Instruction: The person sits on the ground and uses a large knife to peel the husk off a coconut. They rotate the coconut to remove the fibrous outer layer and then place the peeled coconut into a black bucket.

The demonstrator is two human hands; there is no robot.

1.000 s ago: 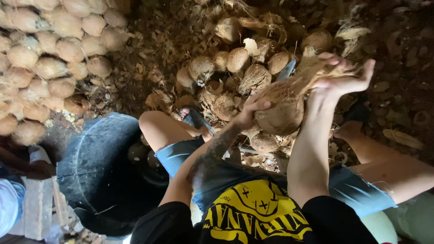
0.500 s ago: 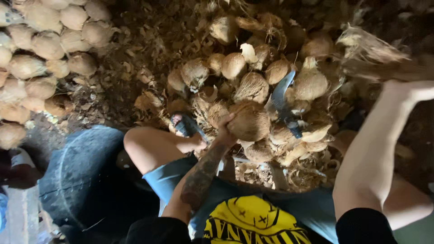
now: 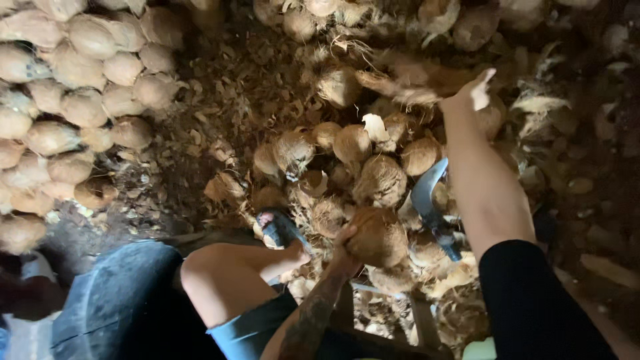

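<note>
Many coconuts (image 3: 380,237), one curved blade (image 3: 427,197)
</note>
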